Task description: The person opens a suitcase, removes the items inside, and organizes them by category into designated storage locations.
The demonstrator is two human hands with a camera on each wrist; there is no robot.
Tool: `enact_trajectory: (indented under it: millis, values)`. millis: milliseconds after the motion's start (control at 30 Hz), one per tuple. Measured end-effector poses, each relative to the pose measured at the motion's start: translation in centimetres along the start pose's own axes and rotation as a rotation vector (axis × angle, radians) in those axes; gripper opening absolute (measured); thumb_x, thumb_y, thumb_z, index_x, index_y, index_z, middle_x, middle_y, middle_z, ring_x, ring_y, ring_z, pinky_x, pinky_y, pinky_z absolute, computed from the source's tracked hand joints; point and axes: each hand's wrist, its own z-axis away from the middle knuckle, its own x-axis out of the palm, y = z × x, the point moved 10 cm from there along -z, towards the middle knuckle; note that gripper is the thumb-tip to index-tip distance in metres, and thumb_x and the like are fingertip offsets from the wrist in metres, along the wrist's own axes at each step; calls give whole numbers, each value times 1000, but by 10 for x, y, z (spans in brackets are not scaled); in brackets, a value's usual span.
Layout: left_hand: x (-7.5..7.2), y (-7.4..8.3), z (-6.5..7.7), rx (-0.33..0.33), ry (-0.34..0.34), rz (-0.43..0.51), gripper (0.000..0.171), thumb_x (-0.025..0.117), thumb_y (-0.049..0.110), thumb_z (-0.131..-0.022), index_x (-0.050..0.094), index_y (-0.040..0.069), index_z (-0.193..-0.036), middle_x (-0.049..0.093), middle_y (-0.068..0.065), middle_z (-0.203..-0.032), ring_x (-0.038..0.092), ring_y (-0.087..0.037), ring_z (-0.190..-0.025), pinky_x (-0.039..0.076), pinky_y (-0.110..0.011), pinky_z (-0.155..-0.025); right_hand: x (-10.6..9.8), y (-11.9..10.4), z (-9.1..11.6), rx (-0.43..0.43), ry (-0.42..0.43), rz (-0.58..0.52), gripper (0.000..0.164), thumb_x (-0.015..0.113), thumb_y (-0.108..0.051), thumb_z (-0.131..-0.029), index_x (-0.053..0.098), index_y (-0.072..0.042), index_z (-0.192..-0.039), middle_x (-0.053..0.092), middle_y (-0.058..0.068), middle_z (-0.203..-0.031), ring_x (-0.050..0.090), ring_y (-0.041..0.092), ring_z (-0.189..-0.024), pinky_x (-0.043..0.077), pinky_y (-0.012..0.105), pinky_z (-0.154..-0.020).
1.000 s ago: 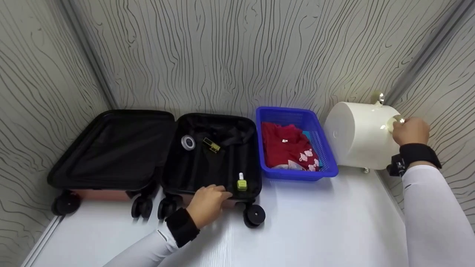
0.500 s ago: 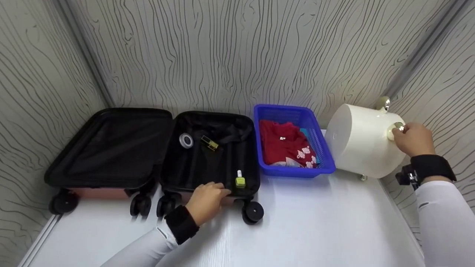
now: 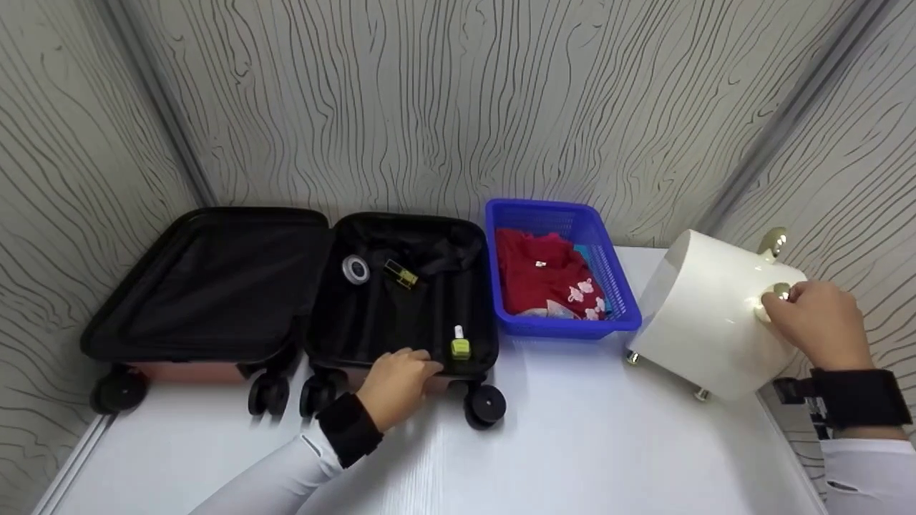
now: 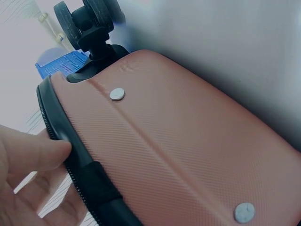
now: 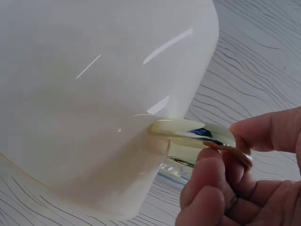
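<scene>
A person in white sleeves (image 3: 265, 476) spans a white table (image 3: 608, 429), the left hand (image 3: 397, 390) at the six o'clock rim of an open suitcase (image 3: 401, 322), thumb against the black edging and fingers loosely bent over it. The right hand (image 3: 823, 322), closed in a pinch, holds a glossy gold fitting (image 5: 181, 127) on a cream drum-shaped container (image 3: 715, 315), which I see tilted near the suitcase's three o'clock. Between the two sits a blue basket (image 3: 572, 330) with red clothing (image 3: 537, 268). In the suitcase half beside that basket, a round silver-rimmed item (image 3: 356, 270) lies at ten o'clock, a gold-and-black box (image 3: 402, 274) at twelve, a yellow-green bottle (image 3: 460, 348) between four and five.
</scene>
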Motion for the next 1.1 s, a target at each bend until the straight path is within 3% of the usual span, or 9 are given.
enact_trajectory:
  millis: [233, 400, 500, 633, 767, 867, 933, 1000, 1100]
  values:
    - [0, 2, 2, 8, 4, 14, 32, 84, -2, -76, 84, 13, -104, 77, -3, -92, 71, -25, -79, 53, -40, -59, -1, -25, 40, -31, 2, -2, 49, 64, -31, -102, 54, -12, -58, 50, -2, -56, 44, 17, -55, 34, 31, -51]
    - [1, 1, 2, 5, -2, 13, 29, 84, -2, -76, 84, 13, -102, 75, -3, -89, 70, -25, -77, 52, -39, -58, 3, -48, 64, -40, 66, -19, 50, 66, -34, -105, 61, -11, -60, 55, -2, -53, 47, 18, -52, 33, 31, -51]
    - [0, 1, 2, 9, 4, 14, 29, 83, -3, -76, 84, 12, -101, 74, -3, -88, 70, -25, -76, 52, -39, -58, 5, -63, 74, -71, 116, -39, 45, 68, -31, -104, 69, -9, -65, 58, -2, -54, 48, 16, -52, 35, 30, -52]
    - [-2, 1, 1, 8, 19, 12, 31, 82, -4, -76, 84, 12, -102, 75, -4, -90, 70, -25, -77, 54, -41, -59, 2, -75, 79, -123, 113, 1, 49, 71, -35, -103, 63, -12, -62, 52, -4, -55, 45, 16, -55, 33, 31, -53]
    - [-2, 1, -1, 11, 29, 17, 31, 80, -4, -77, 84, 12, -103, 76, -4, -91, 71, -26, -78, 55, -42, -60, -12, -75, 70, -181, 50, 60, 47, 79, -46, -97, 60, -10, -74, 58, 3, -67, 50, 21, -63, 34, 31, -58]
    - [-2, 2, 0, 18, 28, 23, 30, 81, -4, -78, 84, 12, -103, 77, -4, -92, 72, -26, -79, 56, -42, -61, -16, -71, 59, -245, -67, 85, 49, 86, -44, -92, 67, 0, -105, 70, 22, -97, 64, 34, -81, 46, 37, -66]
    - [-2, 2, 1, 18, 22, 21, 30, 83, -2, -77, 84, 12, -104, 77, -4, -93, 72, -25, -80, 57, -42, -62, -12, -71, 52, -309, -173, 111, 57, 89, -36, -90, 65, 5, -122, 70, 31, -115, 68, 41, -93, 52, 42, -72]
    - [-1, 1, 2, 15, 15, 21, 30, 86, -1, -77, 84, 12, -104, 76, -3, -92, 72, -25, -81, 57, -42, -63, -3, -74, 48, -386, -261, 143, 52, 89, -28, -89, 68, 4, -126, 73, 27, -116, 71, 36, -94, 55, 43, -73]
    - [-1, 0, 2, 10, 7, 19, 30, 88, 1, -76, 84, 13, -104, 76, -3, -92, 72, -25, -81, 57, -42, -63, 6, -88, 45, -529, -294, 166, 26, 90, -18, -85, 80, -7, -106, 80, 4, -97, 70, 13, -85, 56, 37, -72]
